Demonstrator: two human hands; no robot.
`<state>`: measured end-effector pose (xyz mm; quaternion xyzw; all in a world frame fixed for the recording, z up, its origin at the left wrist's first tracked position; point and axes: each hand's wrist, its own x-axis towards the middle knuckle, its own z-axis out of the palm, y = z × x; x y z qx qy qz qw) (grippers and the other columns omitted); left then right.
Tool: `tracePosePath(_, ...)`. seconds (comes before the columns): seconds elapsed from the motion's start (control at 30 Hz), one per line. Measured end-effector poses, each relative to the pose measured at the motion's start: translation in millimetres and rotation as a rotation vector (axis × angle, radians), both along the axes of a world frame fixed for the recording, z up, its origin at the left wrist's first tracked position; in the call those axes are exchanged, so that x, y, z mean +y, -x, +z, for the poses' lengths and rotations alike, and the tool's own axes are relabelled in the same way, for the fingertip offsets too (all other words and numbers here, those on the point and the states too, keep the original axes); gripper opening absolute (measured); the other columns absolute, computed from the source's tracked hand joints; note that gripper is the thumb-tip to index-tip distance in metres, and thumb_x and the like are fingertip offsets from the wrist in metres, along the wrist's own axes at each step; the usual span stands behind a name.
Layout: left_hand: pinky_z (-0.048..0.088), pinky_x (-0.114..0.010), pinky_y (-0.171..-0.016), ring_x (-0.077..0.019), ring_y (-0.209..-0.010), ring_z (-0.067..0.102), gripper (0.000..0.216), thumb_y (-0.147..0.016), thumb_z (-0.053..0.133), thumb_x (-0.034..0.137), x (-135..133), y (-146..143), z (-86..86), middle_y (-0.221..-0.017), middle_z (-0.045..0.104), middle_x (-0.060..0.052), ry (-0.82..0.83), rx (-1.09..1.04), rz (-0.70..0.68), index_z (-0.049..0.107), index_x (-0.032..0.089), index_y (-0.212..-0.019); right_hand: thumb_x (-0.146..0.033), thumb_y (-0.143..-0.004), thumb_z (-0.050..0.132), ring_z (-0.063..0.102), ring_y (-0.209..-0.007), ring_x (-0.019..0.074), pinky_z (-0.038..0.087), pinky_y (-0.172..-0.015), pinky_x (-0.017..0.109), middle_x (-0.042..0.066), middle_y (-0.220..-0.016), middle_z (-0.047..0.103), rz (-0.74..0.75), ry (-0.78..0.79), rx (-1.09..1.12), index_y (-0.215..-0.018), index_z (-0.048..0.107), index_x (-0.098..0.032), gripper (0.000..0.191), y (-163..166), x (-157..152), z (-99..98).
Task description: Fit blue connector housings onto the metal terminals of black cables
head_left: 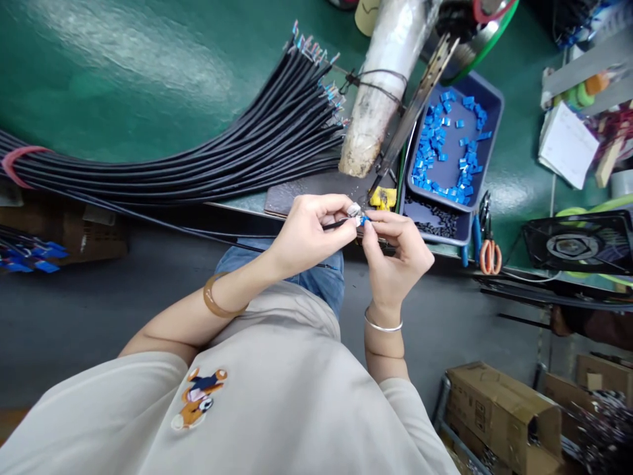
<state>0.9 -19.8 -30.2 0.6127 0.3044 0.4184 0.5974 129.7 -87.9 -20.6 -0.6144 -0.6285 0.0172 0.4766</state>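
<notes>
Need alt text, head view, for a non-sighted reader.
A person's left hand holds a black cable near its end, beside a small blue plastic piece pinched in the right hand. Beyond, a bundle of black cables lies left, a blue-grey plastic tray of blue pieces right.

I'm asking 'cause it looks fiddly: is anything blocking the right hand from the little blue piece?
Nothing visible is: the right hand pinches the blue piece directly, and the left hand holds the black cable close beside it.
</notes>
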Motion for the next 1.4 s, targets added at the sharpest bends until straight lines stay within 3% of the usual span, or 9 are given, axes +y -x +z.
tracePosePath(0.17,0.042,-0.017,-0.056,-0.0061,-0.059,0.048,0.01,-0.079,0.06,0.015,4,-4,-2.0,-0.064,0.054,0.001,-0.055,0.043,0.063,0.061,0.013,-0.068,-0.007,-0.082,0.065,0.072,-0.091,0.0124,0.058,-0.083,0.026,0.0,-0.097,0.074,-0.043,-0.162,-0.262,-0.09,0.064,-0.022,0.017,0,5,-2.6)
tracePosePath(0.43,0.043,-0.016,-0.053,-0.0061,-0.058,0.05,0.011,-0.076,0.061,0.012,15,-10,1.4,-0.062,0.054,0.001,-0.005,-0.029,0.077,0.06,0.014,-0.066,-0.013,-0.085,0.062,0.072,-0.091,0.0145,0.06,-0.075,0.027,0.002,-0.099,0.074,-0.063,-0.075,-0.114,-0.084,0.06,-0.021,0.008,-3,12,-2.3)
tracePosePath(0.83,0.045,-0.018,-0.055,-0.0062,-0.059,0.05,0.011,-0.078,0.062,0.012,13,-10,5.3,-0.063,0.052,0.001,-0.029,0.013,0.115,0.061,0.014,-0.068,-0.017,-0.086,0.062,0.071,-0.093,0.0181,0.06,-0.082,0.038,0.002,-0.097,0.073,-0.067,-0.089,-0.142,-0.081,0.062,-0.023,0.008,-2,16,3.4)
tracePosePath(1.13,0.042,-0.017,-0.053,-0.0062,-0.059,0.048,0.011,-0.078,0.061,0.013,13,-8,4.8,-0.063,0.051,0.001,0.0,0.038,0.059,0.06,0.014,-0.066,-0.013,-0.084,0.062,0.072,-0.093,0.0165,0.059,-0.081,0.033,0.001,-0.097,0.073,-0.002,-0.074,-0.158,-0.082,0.059,-0.023,0.011,-5,11,4.0)
tracePosePath(1.4,0.043,-0.017,-0.054,-0.0064,-0.058,0.047,0.011,-0.079,0.061,0.015,13,-9,1.8,-0.062,0.051,0.0,0.0,0.053,0.098,0.061,0.014,-0.068,-0.015,-0.086,0.062,0.072,-0.091,0.0168,0.059,-0.08,0.034,0.001,-0.096,0.074,-0.025,-0.063,-0.163,-0.082,0.062,-0.023,0.009,-5,15,3.7)
